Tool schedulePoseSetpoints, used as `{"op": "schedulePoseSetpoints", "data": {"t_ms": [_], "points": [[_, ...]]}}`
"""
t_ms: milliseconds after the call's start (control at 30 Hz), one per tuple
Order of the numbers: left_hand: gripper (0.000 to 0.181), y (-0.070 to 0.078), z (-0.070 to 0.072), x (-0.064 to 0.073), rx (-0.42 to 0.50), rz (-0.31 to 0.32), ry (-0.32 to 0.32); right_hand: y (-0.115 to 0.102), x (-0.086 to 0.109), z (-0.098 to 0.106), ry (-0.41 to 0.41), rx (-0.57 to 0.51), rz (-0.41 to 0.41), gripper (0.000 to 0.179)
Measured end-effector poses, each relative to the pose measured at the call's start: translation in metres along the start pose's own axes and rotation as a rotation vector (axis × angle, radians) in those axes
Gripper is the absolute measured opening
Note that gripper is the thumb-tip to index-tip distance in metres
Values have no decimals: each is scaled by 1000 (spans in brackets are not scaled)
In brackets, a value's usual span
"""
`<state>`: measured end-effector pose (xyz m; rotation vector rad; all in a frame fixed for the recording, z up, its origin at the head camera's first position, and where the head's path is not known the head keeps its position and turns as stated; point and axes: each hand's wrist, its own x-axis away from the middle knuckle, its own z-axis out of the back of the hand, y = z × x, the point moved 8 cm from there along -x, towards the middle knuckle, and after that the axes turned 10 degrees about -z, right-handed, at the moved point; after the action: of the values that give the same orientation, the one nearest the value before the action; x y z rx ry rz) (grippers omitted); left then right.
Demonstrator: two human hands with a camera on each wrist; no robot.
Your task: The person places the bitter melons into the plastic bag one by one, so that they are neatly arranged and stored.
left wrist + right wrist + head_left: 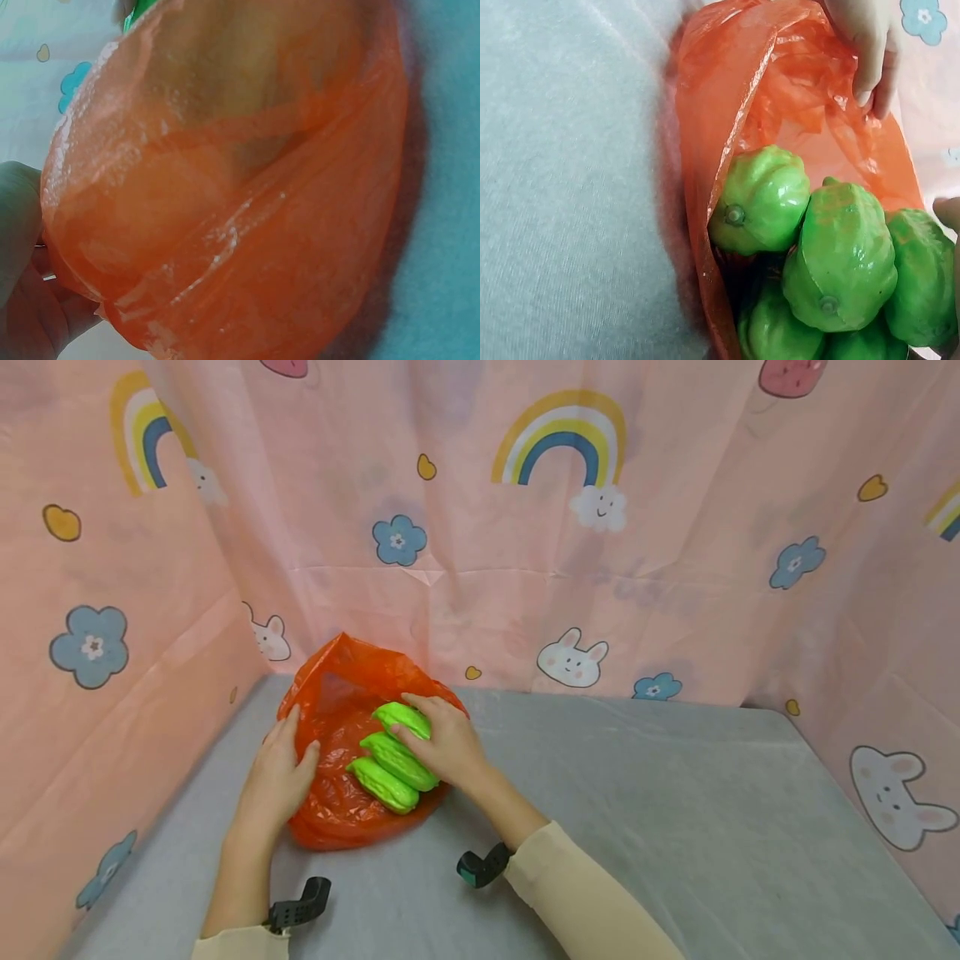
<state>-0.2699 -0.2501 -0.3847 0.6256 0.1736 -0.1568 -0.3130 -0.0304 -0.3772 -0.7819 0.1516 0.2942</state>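
Note:
Several bright green, ridged gourds [397, 760] lie in an orange-red plastic bag [341, 827], which stands with its mouth spread wide. My right hand [446, 743] grips the farthest gourd [922, 277], thumb on the near side and fingers over its far side. At the bag's left rim is my left hand [277, 772], its fingers extended against the plastic and the thumb spread apart from them. In the left wrist view the bag's outer side fills most of the picture. More gourds lie under the top ones in the right wrist view, partly hidden.
The bag stands on a grey cloth-covered table [637, 827], toward its far left corner. Pink printed curtains [480, 602] rise along the back and both sides, close behind the bag. A black wrist camera [300, 906] sits on each wrist.

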Motion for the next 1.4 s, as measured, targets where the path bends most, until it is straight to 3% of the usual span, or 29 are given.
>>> {"op": "schedulePoseSetpoints", "data": {"t_ms": [333,833,1133,1400], "points": [[69,2,-1,0,-4,-15,5,3,4,11,-1,25,27,59],[69,4,0,0,-4,0,-8,6,29,60,81,-48,112,52],[69,7,0,1,-9,1,-14,28,51,89,93,-49,71,56],[68,8,5,3,-2,-11,6,63,76,114,96,59,33,57]]}}
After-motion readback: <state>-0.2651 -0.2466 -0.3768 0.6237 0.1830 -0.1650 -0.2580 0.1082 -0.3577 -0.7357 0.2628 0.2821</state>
